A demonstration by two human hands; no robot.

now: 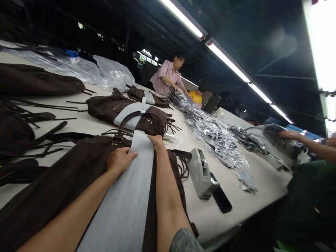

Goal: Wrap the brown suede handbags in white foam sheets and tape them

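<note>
The left hand [119,160] pinches the left edge of a pale strip [123,203], thumb lying on top and fingers curled; the right hand [156,140] grasps the same strip near the far end of its right edge. The strip lies lengthwise along a dark brown bag [76,175] in the near part of the scene, running from the near edge of the view to the bag's far end. There, a buckle [117,140] joins a looped handle [128,119], which stands up just beyond the hands. The bag rests on a light-coloured surface [199,218].

Just right of the bag stand a grey tape dispenser [196,175] and, touching or very near it, a dark phone [222,199]. Beyond the bag lies a second brown bag [101,109] with a white band around it, and farther off a third [138,93], also banded. More dark bags [39,82] with loose straps lie along the left side. Clear plastic [112,73] is heaped at the far left, near a blue object [72,53].

To the right, a long pile of plastic-wrapped items [210,129] stretches away toward a person in a pink shirt [168,75], whose hands touch its far end. A person in yellow [195,97] is partly hidden behind the pile. At the far right, a co-worker's hand [290,135] rests on a plastic-covered dark item [275,140].
</note>
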